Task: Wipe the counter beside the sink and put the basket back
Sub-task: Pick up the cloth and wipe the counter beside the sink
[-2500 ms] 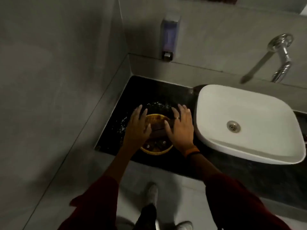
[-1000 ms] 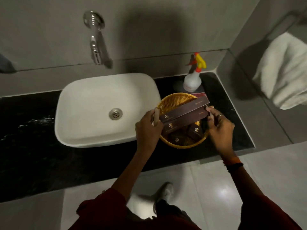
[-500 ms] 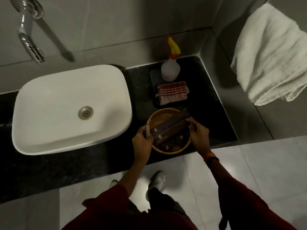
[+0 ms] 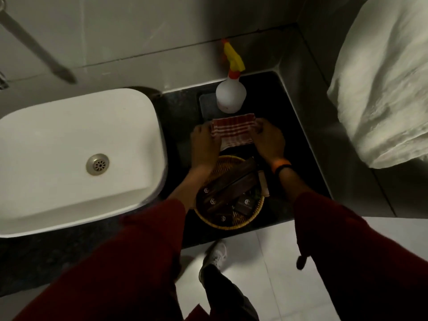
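Observation:
A round woven basket (image 4: 231,224) with dark brown boxes in it stands on the black counter (image 4: 298,144) to the right of the white sink (image 4: 69,158). Just beyond the basket lies a red cloth with white stripes (image 4: 232,130). My left hand (image 4: 203,144) grips the cloth's left edge and my right hand (image 4: 269,140) grips its right edge. Both forearms reach over the basket and hide part of its far rim.
A white spray bottle (image 4: 230,96) with a yellow and orange trigger stands on a dark mat behind the cloth. A white towel (image 4: 384,84) hangs at the right wall. A chrome tap spout (image 4: 37,52) reaches in at the upper left. Pale floor tiles (image 4: 273,262) lie below the counter edge.
I carried the basket from the sink's left side to the right and set it down. Both hands let go of it and took hold of the striped cloth behind it.

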{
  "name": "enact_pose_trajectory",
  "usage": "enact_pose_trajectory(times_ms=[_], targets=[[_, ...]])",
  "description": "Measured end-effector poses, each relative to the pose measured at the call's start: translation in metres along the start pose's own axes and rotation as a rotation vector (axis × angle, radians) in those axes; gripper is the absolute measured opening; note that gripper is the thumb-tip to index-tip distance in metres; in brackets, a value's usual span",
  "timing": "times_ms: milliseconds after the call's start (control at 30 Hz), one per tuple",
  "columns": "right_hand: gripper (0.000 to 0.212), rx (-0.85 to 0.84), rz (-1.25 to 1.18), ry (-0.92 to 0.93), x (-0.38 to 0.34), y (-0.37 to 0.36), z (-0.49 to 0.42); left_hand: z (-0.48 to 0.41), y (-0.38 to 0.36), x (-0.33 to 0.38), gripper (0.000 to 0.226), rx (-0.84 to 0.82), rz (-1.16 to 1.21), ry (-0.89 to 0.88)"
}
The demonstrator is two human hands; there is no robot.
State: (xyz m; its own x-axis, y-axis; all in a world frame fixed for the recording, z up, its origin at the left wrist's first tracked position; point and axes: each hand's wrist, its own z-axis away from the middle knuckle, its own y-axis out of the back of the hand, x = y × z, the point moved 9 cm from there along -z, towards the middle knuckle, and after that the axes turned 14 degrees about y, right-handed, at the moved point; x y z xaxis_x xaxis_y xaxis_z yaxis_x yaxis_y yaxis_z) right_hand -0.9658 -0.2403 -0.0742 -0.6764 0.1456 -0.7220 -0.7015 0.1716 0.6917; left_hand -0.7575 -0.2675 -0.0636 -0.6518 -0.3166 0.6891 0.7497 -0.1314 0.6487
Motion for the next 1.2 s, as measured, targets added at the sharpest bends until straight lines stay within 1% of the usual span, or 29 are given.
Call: enact_pose_trajectory(times_ms=[67, 133, 167, 233, 333, 467, 567, 667, 700, 767, 833, 867, 933, 967, 1033, 1100, 1167, 1200], targets=[[0.042, -0.095, 0.091, -0.003, 0.003, -0.017, -0.022, -0.032, -0.016, 0.001, 0.034, -0.058, -0.014, 0.042], [0.049, -0.176, 0.212, -0.041, 0.011, -0.03, -0.035, -0.051, -0.03, -0.005, 0.029, -0.08, -0.031, 0.091], [0.049, -0.198, 0.248, -0.053, 0.014, -0.035, -0.039, -0.056, -0.034, -0.007, 0.027, -0.07, -0.047, 0.111], [0.041, -0.186, 0.247, -0.055, 0.015, -0.038, -0.044, -0.062, -0.037, -0.008, 0.024, -0.051, -0.054, 0.146], [0.027, -0.099, 0.111, -0.074, 0.01, -0.031, -0.044, -0.062, -0.031, -0.008, 0.026, -0.089, 0.047, 0.193], [0.025, 0.057, -0.171, -0.131, -0.017, -0.007, -0.028, -0.041, 0.005, 0.006, 0.016, -0.119, 0.263, 0.101], [0.026, 0.145, -0.422, -0.19, -0.049, 0.005, -0.007, -0.017, 0.045, 0.003, 0.02, -0.15, 0.45, 0.128], [0.014, 0.198, -0.516, -0.162, -0.093, 0.005, 0.021, 0.02, 0.094, -0.006, 0.02, -0.187, 0.594, 0.041], [0.015, 0.197, -0.527, -0.15, -0.111, 0.0, 0.034, 0.034, 0.112, -0.014, 0.019, -0.194, 0.651, 0.024], [0.021, 0.169, -0.54, -0.116, -0.15, -0.019, 0.061, 0.059, 0.149, -0.038, 0.016, -0.186, 0.734, 0.001], [0.018, 0.099, -0.544, -0.084, -0.187, -0.052, 0.089, 0.078, 0.186, -0.071, 0.015, -0.139, 0.745, 0.001], [0.021, 0.058, -0.543, -0.069, -0.208, -0.072, 0.102, 0.085, 0.204, -0.091, 0.016, -0.114, 0.747, 0.022], [0.036, -0.026, -0.531, -0.062, -0.252, -0.115, 0.129, 0.098, 0.239, -0.133, 0.022, -0.084, 0.772, 0.062], [0.038, -0.059, -0.518, -0.043, -0.276, -0.136, 0.142, 0.104, 0.257, -0.155, 0.023, -0.073, 0.787, 0.08], [0.031, -0.076, -0.53, 0.009, -0.324, -0.176, 0.17, 0.114, 0.296, -0.203, 0.026, -0.039, 0.834, 0.135], [0.023, -0.076, -0.557, 0.054, -0.369, -0.216, 0.198, 0.122, 0.339, -0.256, 0.035, 0.028, 0.907, 0.186], [0.013, -0.105, -0.54, 0.105, -0.414, -0.259, 0.227, 0.13, 0.388, -0.314, 0.041, 0.141, 0.92, 0.218], [0.012, -0.132, -0.519, 0.13, -0.434, -0.281, 0.241, 0.134, 0.411, -0.344, 0.037, 0.201, 0.911, 0.231]])
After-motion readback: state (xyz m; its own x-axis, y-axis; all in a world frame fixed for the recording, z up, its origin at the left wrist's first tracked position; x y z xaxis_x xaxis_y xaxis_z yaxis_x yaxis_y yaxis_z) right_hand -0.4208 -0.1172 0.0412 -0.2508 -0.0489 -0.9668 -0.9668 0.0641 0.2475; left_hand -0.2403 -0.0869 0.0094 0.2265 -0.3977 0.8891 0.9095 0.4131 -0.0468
